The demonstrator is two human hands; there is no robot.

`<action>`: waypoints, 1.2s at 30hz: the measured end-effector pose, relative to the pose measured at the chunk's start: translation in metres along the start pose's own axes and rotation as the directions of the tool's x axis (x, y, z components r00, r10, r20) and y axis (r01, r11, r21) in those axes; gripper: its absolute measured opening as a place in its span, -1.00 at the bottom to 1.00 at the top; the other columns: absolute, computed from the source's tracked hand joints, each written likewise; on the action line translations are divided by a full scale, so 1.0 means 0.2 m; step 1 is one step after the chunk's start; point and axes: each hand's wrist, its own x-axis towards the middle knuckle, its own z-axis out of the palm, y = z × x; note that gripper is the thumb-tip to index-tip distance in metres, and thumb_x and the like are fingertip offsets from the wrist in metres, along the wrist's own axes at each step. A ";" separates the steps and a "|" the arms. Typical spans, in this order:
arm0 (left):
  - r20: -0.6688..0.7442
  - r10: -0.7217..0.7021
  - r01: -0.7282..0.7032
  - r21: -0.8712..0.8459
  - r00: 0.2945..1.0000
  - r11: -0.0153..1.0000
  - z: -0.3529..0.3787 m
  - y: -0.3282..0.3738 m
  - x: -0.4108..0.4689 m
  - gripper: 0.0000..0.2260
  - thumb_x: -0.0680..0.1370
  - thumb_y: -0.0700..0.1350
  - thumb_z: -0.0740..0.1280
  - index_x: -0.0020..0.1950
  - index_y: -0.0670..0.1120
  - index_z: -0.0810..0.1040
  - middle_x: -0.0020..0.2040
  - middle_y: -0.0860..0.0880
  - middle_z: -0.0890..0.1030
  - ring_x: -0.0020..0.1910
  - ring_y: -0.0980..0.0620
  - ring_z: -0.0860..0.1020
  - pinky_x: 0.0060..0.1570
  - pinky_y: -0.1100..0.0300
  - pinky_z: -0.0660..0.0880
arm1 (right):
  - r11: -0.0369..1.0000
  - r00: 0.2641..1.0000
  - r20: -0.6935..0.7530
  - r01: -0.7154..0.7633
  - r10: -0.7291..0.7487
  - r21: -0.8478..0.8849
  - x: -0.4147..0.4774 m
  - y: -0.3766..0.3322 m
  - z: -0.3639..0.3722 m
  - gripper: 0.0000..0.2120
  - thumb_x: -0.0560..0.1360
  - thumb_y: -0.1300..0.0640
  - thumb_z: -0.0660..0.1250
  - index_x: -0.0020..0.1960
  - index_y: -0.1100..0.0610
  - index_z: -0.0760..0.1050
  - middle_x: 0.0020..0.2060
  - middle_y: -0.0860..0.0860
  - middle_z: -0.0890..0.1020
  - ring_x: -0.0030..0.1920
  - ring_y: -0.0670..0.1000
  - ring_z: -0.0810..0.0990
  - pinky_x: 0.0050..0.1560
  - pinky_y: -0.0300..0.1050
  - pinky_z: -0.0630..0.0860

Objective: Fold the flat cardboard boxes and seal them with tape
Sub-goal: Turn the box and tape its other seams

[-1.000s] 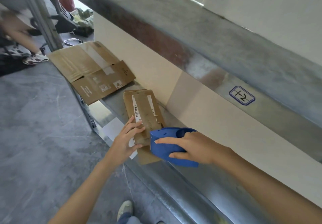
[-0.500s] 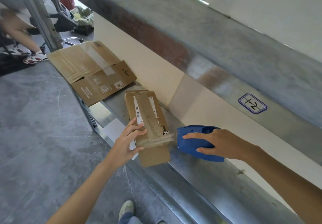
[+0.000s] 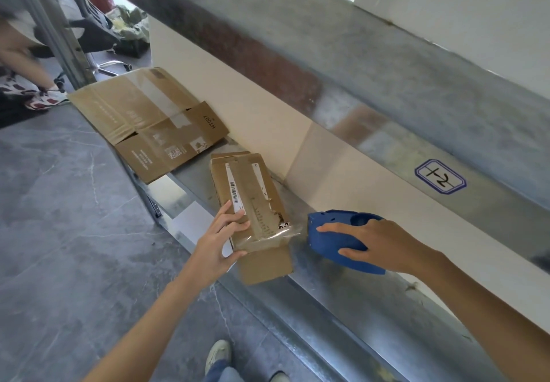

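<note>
While between hands, box pinched by left hand; dispenser clasped by right hand

Head-worn wide-angle view, tilted, looking forward and down from close above the left hand holding a cardboard box and the right hand holding a tape dispenser.
</note>
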 end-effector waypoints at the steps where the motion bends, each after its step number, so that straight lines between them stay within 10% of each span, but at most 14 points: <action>1: 0.000 0.007 -0.007 0.001 1.000 1.000 0.00 0.00 0.00 -0.51 0.41 -0.18 0.55 0.31 -0.07 0.54 0.41 0.03 0.45 0.59 0.01 0.12 0.47 -0.08 0.27 | 1.000 1.000 -0.010 -0.009 0.008 -0.022 0.01 -0.01 0.01 -0.50 0.63 -0.19 0.10 0.46 -0.52 -0.03 -0.42 -0.08 0.38 -0.48 -0.09 0.29 -0.42 -0.27 0.28; 13: -0.012 0.003 -0.003 -0.018 1.000 1.000 0.01 0.00 0.00 -0.49 0.39 -0.23 0.57 0.31 -0.10 0.54 0.40 0.01 0.45 0.58 0.03 0.12 0.49 0.26 0.16 | 0.963 0.981 -0.136 -0.167 0.140 -0.214 0.12 -0.30 0.16 -0.50 0.68 -0.15 0.00 0.56 -0.32 -0.09 -0.47 -0.05 0.28 -0.49 -0.06 0.22 -0.49 -0.16 0.09; 36: 0.020 0.025 -0.025 -0.009 0.999 1.000 0.01 0.00 0.03 -0.56 0.35 -0.24 0.59 0.19 -0.12 0.56 0.40 0.05 0.43 0.57 -0.07 0.16 0.42 -0.02 0.33 | 0.971 0.966 -0.125 -0.234 0.227 -0.052 0.25 -0.33 0.20 -0.50 0.65 -0.09 0.16 0.55 -0.20 0.14 -0.39 -0.01 0.35 -0.49 -0.03 0.29 -0.52 -0.10 0.18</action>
